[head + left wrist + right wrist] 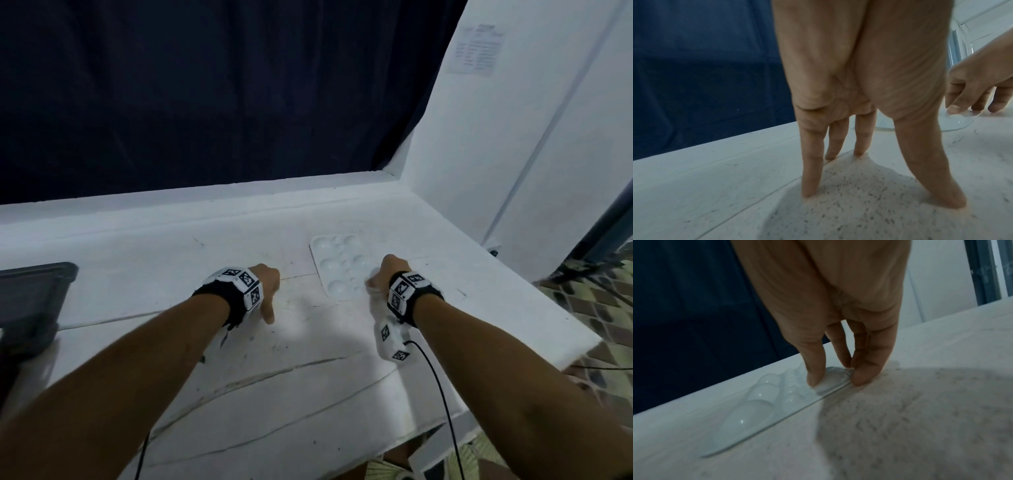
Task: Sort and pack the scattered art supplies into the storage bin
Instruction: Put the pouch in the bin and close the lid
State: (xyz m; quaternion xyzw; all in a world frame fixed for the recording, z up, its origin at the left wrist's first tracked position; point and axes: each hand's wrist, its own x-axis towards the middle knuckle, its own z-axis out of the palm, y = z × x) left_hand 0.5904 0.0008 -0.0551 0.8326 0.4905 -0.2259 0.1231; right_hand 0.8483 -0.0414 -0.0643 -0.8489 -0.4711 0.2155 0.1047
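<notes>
White plastic, dimpled with round wells: the paint palette (337, 265) lies flat on the white surface (239, 370), right of centre from my head view. My right hand (385, 275) sits at the palette's near right edge, and my left hand (265, 287) is down on the bare surface just left of the palette, apart from it. At the far left edge I see a dark grey storage bin (36, 301), well apart from the palette. Behind the surface hangs a dark blue curtain (205, 85).

From the left wrist view, my left fingers (809, 170) are straight and spread, tips and thumb planted on the speckled surface, the grip apart and holding nothing. Off to the right the other hand touches the palette's rim (953, 122).

From the right wrist view, my thumb (815, 369) presses into a well on top of the palette while the fingertips (865, 374) sit at its edge against the surface, so the grip is pinched on the palette's rim. The palette rests flat.
</notes>
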